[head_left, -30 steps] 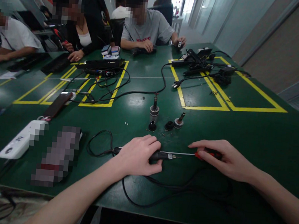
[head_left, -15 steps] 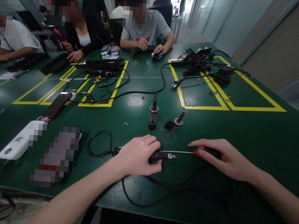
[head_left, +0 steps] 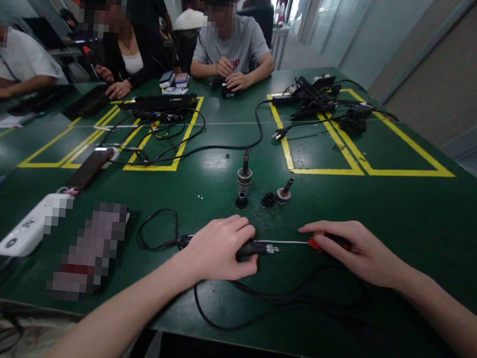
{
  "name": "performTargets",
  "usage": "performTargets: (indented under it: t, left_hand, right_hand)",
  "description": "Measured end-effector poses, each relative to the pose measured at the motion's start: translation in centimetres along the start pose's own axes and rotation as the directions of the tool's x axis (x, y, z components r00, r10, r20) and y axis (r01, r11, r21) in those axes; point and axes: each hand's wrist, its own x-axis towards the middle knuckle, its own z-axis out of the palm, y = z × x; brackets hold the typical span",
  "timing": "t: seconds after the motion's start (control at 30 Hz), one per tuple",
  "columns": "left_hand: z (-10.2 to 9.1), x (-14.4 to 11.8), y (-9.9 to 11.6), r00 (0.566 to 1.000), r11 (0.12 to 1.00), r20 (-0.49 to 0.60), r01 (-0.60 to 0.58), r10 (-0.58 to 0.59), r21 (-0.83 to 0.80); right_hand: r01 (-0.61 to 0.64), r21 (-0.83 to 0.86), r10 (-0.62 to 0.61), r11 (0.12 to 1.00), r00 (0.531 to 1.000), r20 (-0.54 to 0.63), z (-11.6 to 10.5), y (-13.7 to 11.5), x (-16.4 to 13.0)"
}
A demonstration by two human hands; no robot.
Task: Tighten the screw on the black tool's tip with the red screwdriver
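Observation:
My left hand (head_left: 224, 247) lies over a black electric screwdriver (head_left: 253, 248), its fingers closed round the body. A silver chuck with a thin bit points right from under my thumb. To the right, my right hand (head_left: 347, 250) grips a hand screwdriver by its red and black handle (head_left: 313, 242), with thumb and curled fingers on it and the index finger stretched out. The long thin shaft (head_left: 281, 242) runs left, behind the electric one, to my left hand, which hides its tip. Beyond my hands stand a metal nozzle-like part (head_left: 244, 174), a smaller one (head_left: 284, 192) and two black caps (head_left: 268, 199).
A black cable (head_left: 225, 329) loops in front of my hands. At left lie a white power strip (head_left: 20, 232), a phone (head_left: 91, 169) and a blurred flat object (head_left: 90, 249). Tangled black devices and cords (head_left: 312, 99) lie at back right. Several people sit across the table.
Both my hands and the two screwdrivers stay almost in place. Across the table, the person in the grey shirt has moved their hands and the dark object slightly left.

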Motion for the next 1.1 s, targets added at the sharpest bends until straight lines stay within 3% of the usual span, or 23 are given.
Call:
performTargets:
  t: [0.1,0.33,0.57,1.1]
  left_hand:
    - [-0.04,-0.03,-0.01,1.000,1.000,-0.003,0.000,0.000,-0.004]
    - [-0.03,-0.09,-0.09,1.000,1.000,-0.004,0.002,-0.002,-0.002]
    - [0.04,-0.07,-0.15,1.000,1.000,-0.018,-0.004,0.004,-0.007]
    - [0.00,-0.09,-0.14,1.000,1.000,-0.008,0.004,-0.004,-0.004]
  right_hand:
    - [-0.045,0.024,0.044,0.999,0.997,0.056,-0.16,-0.16,0.11]
    - [0.019,-0.017,-0.020,1.000,0.999,-0.027,-0.20,-0.16,0.00]
    - [-0.023,-0.011,0.023,1.000,1.000,0.019,0.10,0.23,0.03]
    - [0.021,0.006,-0.021,1.000,1.000,0.017,-0.18,-0.10,0.10]
